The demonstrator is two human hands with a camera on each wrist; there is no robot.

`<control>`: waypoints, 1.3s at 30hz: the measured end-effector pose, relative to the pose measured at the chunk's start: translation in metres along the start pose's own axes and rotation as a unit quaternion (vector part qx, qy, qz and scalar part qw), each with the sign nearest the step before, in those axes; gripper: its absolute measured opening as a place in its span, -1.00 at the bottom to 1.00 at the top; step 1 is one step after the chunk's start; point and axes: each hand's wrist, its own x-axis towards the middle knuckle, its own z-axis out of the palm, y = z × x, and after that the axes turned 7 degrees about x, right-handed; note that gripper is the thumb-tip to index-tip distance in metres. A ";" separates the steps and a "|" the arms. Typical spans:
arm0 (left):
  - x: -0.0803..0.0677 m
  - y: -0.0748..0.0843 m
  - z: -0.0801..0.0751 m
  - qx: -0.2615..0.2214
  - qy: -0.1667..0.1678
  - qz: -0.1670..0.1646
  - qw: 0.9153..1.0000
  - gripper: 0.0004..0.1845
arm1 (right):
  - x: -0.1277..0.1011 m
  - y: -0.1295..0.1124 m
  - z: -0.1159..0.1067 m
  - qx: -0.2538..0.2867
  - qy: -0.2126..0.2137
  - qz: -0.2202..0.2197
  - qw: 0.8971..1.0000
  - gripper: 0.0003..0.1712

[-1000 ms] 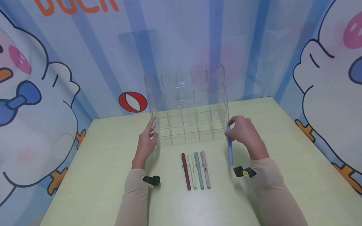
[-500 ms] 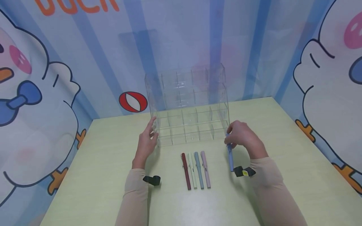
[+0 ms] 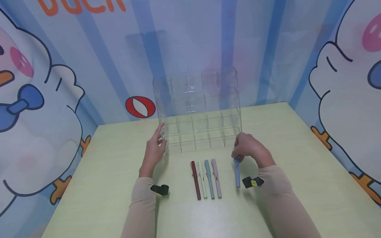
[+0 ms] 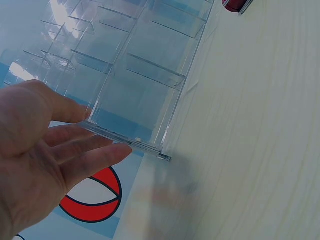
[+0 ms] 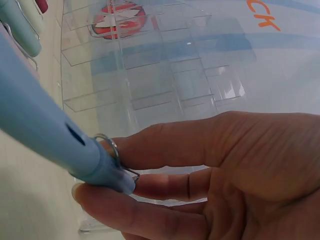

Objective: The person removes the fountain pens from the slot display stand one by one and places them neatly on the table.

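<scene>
My right hand (image 3: 250, 148) pinches a light blue pen (image 3: 237, 175) by its clip end, between thumb and fingertips. The pen's body points back toward me, right of the row on the table. The right wrist view shows its metal clip by the fingers. My left hand (image 3: 153, 150) grips the left side wall of a clear stepped organizer (image 3: 202, 143), thumb on one side of the wall and fingers on the other. In front of the organizer lie side by side a dark red pen (image 3: 195, 180), a pale green pen (image 3: 203, 183), a grey-blue pen (image 3: 209, 181) and a pink pen (image 3: 217, 181).
The organizer has several tiers split by thin transparent dividers and stands at the back of the pale table (image 3: 113, 158). Right behind it hangs a blue striped backdrop (image 3: 190, 39) with cartoon ducks. Black wrist cameras (image 3: 160, 189) stick out from both sleeves.
My right hand has moved back toward me and slightly left with the light blue pen, away from the organizer's right front corner. My left hand and the row of pens stay put.
</scene>
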 end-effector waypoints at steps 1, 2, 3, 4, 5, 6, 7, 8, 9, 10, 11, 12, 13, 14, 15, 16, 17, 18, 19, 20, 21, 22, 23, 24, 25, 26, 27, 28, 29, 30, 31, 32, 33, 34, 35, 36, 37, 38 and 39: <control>0.000 0.000 0.000 -0.001 0.001 -0.001 1.000 -0.21 | 0.001 0.000 0.002 -0.003 -0.001 0.001 1.000 -0.91; 0.000 0.000 0.000 -0.001 0.001 -0.001 1.000 -0.21 | 0.003 0.001 0.004 -0.006 -0.003 0.000 1.000 -0.91; 0.000 0.000 0.000 -0.003 0.001 -0.001 1.000 -0.20 | 0.004 0.001 0.006 -0.009 -0.005 0.000 1.000 -0.91; -0.001 -0.001 0.000 -0.003 0.002 -0.001 1.000 -0.20 | 0.006 0.001 0.008 -0.012 -0.007 -0.001 1.000 -0.91; -0.001 -0.001 0.000 -0.003 0.002 -0.002 1.000 -0.20 | 0.007 0.001 0.011 -0.012 -0.007 0.002 1.000 -0.91; -0.001 -0.001 0.000 -0.004 0.003 -0.001 1.000 -0.20 | 0.009 0.001 0.013 -0.013 -0.008 0.004 1.000 -0.90; -0.001 -0.002 0.000 -0.004 0.002 0.001 1.000 -0.20 | 0.010 0.002 0.015 -0.013 -0.009 0.006 1.000 -0.89; -0.001 -0.002 0.000 -0.004 0.002 0.002 1.000 -0.21 | 0.011 0.002 0.018 -0.014 -0.011 0.007 1.000 -0.88; -0.001 -0.002 0.000 -0.004 0.002 0.003 1.000 -0.21 | 0.013 0.001 0.020 -0.016 -0.012 0.009 1.000 -0.87; -0.001 -0.002 0.000 -0.004 0.002 0.004 1.000 -0.21 | 0.014 0.001 0.022 -0.019 -0.013 0.011 1.000 -0.87; -0.001 -0.002 0.000 -0.004 0.001 0.005 1.000 -0.21 | 0.014 0.001 0.024 -0.020 -0.014 0.012 1.000 -0.87; 0.000 -0.002 0.000 -0.005 0.001 0.005 1.000 -0.21 | 0.015 0.001 0.026 -0.025 -0.014 0.013 0.999 -0.86; 0.000 -0.003 0.000 -0.003 0.001 0.004 1.000 -0.21 | 0.016 0.001 0.028 -0.029 -0.014 0.015 0.999 -0.86; 0.000 -0.002 0.000 -0.003 0.001 0.003 1.000 -0.21 | 0.017 0.001 0.029 -0.032 -0.013 0.015 0.999 -0.85; 0.000 -0.003 0.000 -0.002 0.002 0.003 1.000 -0.21 | 0.018 0.001 0.031 -0.033 -0.012 0.016 0.999 -0.85; 0.000 -0.003 0.000 -0.002 0.002 0.003 1.000 -0.21 | 0.019 0.001 0.033 -0.035 -0.012 0.016 0.999 -0.84; 0.000 -0.002 0.000 -0.001 0.003 0.002 1.000 -0.21 | 0.020 0.001 0.034 -0.036 -0.011 0.015 0.999 -0.83; 0.000 -0.002 0.000 0.000 0.003 0.003 1.000 -0.21 | 0.020 0.002 0.036 -0.038 -0.011 0.017 0.999 -0.82; -0.001 -0.002 -0.001 0.000 0.003 0.004 1.000 -0.21 | 0.021 0.002 0.037 -0.037 -0.011 0.017 0.999 -0.82; -0.001 -0.001 -0.001 -0.001 0.004 0.005 1.000 -0.21 | 0.021 0.002 0.039 -0.039 -0.012 0.014 0.999 -0.82; -0.002 -0.001 -0.001 -0.001 0.004 0.005 1.000 -0.21 | 0.021 0.002 0.040 -0.042 -0.013 0.013 0.999 -0.82; -0.002 0.000 -0.001 -0.002 0.004 0.006 1.000 -0.21 | 0.021 0.002 0.041 -0.046 -0.013 0.013 0.999 -0.83; -0.002 0.000 -0.001 -0.002 0.003 0.006 1.000 -0.22 | 0.021 0.002 0.042 -0.049 -0.013 0.014 0.999 -0.84; -0.002 0.000 -0.001 -0.002 0.003 0.007 1.000 -0.22 | 0.022 0.001 0.043 -0.054 -0.013 0.013 0.998 -0.85; -0.002 0.000 -0.001 -0.003 0.004 0.008 1.000 -0.22 | 0.022 0.001 0.044 -0.059 -0.012 0.012 0.998 -0.86; -0.002 0.000 -0.001 -0.002 0.004 0.009 1.000 -0.22 | 0.022 0.000 0.045 -0.064 -0.012 0.011 0.998 -0.87; -0.002 0.000 -0.001 -0.001 0.005 0.009 1.000 -0.21 | 0.022 -0.001 0.045 -0.068 -0.011 0.011 0.998 -0.89; -0.001 -0.001 0.000 0.000 0.006 0.010 1.000 -0.21 | 0.022 -0.001 0.046 -0.072 -0.010 0.012 0.997 -0.90; -0.001 -0.001 0.000 0.001 0.007 0.011 1.000 -0.21 | 0.022 -0.002 0.047 -0.075 -0.009 0.011 0.997 -0.90; -0.001 -0.002 0.000 0.002 0.009 0.012 1.000 -0.20 | 0.023 -0.002 0.048 -0.079 -0.008 0.009 0.997 -0.91; -0.001 -0.002 0.001 0.003 0.010 0.013 1.000 -0.20 | 0.023 -0.002 0.049 -0.080 -0.007 0.007 0.997 -0.90; 0.000 -0.002 0.001 0.004 0.010 0.013 1.000 -0.20 | 0.023 -0.002 0.050 -0.082 -0.006 0.005 0.997 -0.88; 0.000 -0.002 0.001 0.005 0.011 0.013 1.000 -0.20 | 0.024 -0.001 0.051 -0.086 -0.006 0.004 0.996 -0.86; 0.000 -0.002 0.001 0.004 0.011 0.013 1.000 -0.20 | 0.025 -0.001 0.052 -0.089 -0.005 0.002 0.996 -0.83; 0.000 -0.002 0.001 0.003 0.010 0.012 1.000 -0.19 | 0.026 0.000 0.053 -0.092 -0.005 0.000 0.996 -0.81; 0.000 -0.002 0.001 0.003 0.009 0.012 1.000 -0.19 | 0.026 0.000 0.054 -0.096 -0.005 -0.002 0.995 -0.80; 0.000 -0.002 0.001 0.003 0.008 0.011 1.000 -0.20 | 0.027 0.000 0.056 -0.098 -0.006 -0.003 0.995 -0.79; 0.000 -0.002 0.001 0.002 0.007 0.010 1.000 -0.20 | 0.027 0.001 0.057 -0.103 -0.007 -0.005 0.995 -0.79; 0.000 -0.002 0.001 0.002 0.006 0.009 1.000 -0.20 | 0.028 0.001 0.057 -0.106 -0.007 -0.004 0.994 -0.79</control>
